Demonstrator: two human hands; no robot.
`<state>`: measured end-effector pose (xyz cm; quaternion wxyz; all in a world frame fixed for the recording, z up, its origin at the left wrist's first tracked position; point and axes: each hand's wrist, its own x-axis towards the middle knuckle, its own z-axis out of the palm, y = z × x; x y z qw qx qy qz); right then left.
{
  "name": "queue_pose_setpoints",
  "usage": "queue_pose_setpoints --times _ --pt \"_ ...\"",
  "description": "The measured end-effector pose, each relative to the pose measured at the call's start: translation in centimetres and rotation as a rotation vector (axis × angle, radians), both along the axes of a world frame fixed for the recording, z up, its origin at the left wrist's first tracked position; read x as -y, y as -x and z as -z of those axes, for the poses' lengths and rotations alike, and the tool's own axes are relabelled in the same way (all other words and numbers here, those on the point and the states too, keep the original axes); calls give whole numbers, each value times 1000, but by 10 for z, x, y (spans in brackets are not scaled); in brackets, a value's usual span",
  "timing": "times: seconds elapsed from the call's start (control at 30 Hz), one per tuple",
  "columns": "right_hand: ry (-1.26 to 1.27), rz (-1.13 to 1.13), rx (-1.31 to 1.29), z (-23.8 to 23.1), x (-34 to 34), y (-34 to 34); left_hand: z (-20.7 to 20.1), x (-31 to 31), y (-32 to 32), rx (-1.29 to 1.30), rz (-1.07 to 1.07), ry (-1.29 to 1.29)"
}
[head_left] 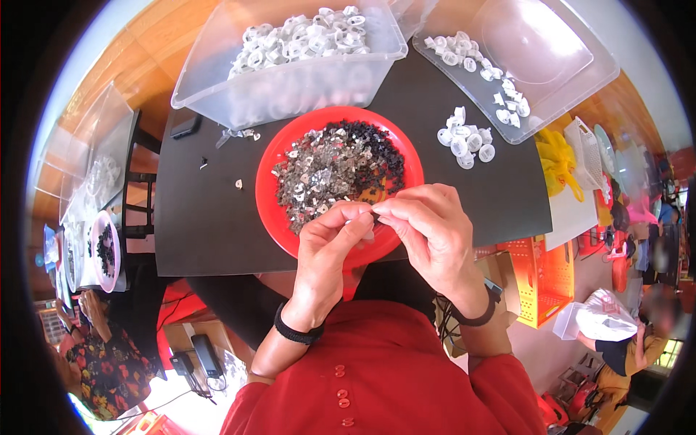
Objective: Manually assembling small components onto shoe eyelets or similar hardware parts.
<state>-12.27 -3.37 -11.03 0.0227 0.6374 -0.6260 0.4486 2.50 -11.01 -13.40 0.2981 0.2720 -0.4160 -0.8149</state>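
My left hand [324,250] and my right hand [437,235] meet over the near rim of a round red basin [267,190]. Both are closed in a pinch, fingertips almost touching. Whatever they grip is too small and too covered by the fingers to name. Inside the basin lies a heap of small silvery metal pieces [308,177], with small black pieces [389,161] along its right side. A patch of orange shows between the heap and my right fingers.
Behind the basin stands a clear bin [290,90] of white plastic parts. Right of it are a clear lid [540,69] with similar parts and a loose cluster [466,140] on the black table [206,217]. A phone [185,125] lies far left. Other people sit at both sides.
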Motion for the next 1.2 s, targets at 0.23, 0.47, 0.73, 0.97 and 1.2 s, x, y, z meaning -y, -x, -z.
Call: queue_pose_setpoints --times 0.23,0.47,0.73,0.97,1.2 --pt "96 -67 -104 5 0 0 -1 -2 -3 -62 16 -81" --pt "155 -73 -73 0 0 -6 -4 0 -8 -75 29 -65" --pt "182 5 -76 10 -4 -8 -1 -1 -6 -99 51 -76" --pt "117 -74 -56 -3 -10 1 5 1 -5 65 -6 374" --pt "116 -124 -112 -7 -13 10 6 -1 -5 109 36 384"
